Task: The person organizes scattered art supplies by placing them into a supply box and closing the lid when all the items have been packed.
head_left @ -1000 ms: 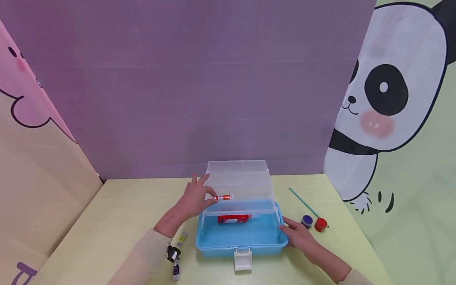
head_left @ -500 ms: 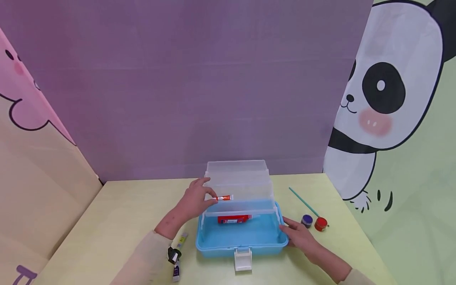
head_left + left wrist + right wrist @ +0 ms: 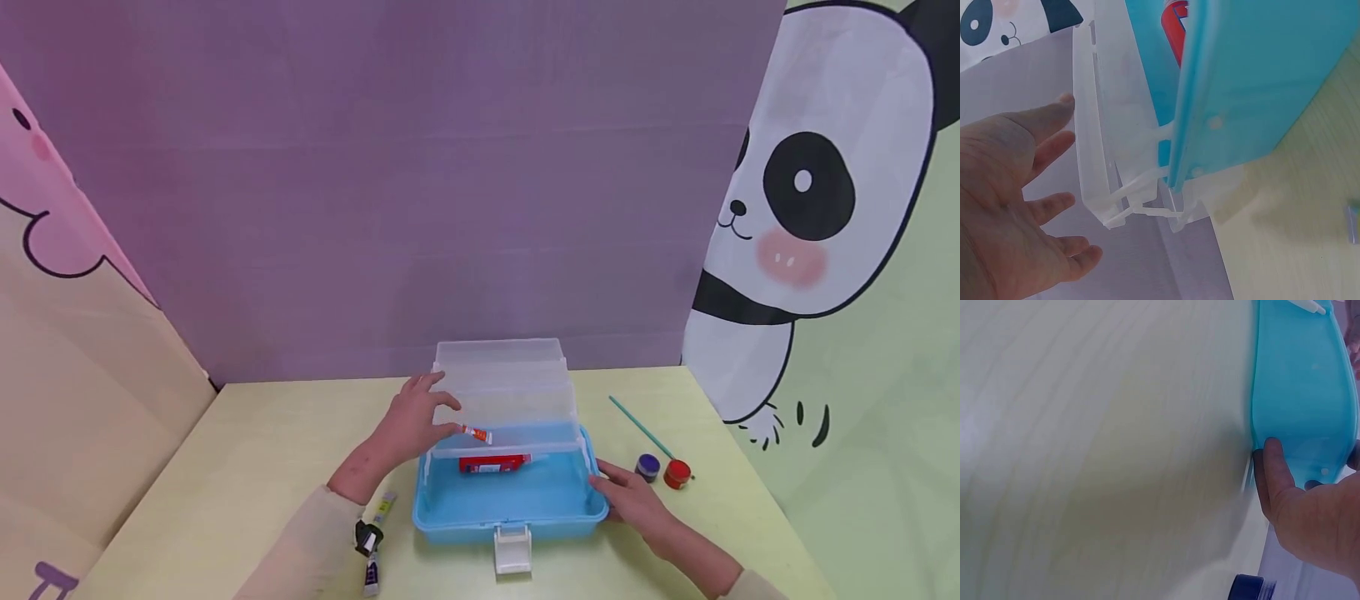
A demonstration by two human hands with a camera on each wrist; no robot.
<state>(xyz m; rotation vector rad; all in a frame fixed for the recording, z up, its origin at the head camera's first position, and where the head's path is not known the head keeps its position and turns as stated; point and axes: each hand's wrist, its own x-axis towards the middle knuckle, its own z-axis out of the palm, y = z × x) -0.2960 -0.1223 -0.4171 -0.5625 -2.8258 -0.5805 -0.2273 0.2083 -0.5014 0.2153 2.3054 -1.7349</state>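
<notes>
A light-blue storage box [image 3: 517,500] with an unfolded translucent tray section [image 3: 504,392] stands on the table. A small orange-and-white paint tube [image 3: 477,434] shows tilted over the lower tray, just past my left thumb tip. My left hand [image 3: 408,425] is above the box's left side, its thumb and fingers spread apart. In the left wrist view its palm [image 3: 1010,206] shows with nothing between the fingers. My right hand [image 3: 633,504] grips the right wall of the box, thumb at the rim and fingers against the outside. A red bottle [image 3: 493,463] lies inside the box.
Right of the box are a dark-blue paint jar [image 3: 647,467], a red paint jar [image 3: 677,474] and a thin teal stick [image 3: 640,425]. A yellow-labelled tube [image 3: 385,507] and a purple tube [image 3: 371,575] lie left of it. A white latch [image 3: 513,550] hangs in front.
My left thumb and forefinger have parted and let go of the orange tube. It has dropped slightly and tilted. My right hand stays on the box.
</notes>
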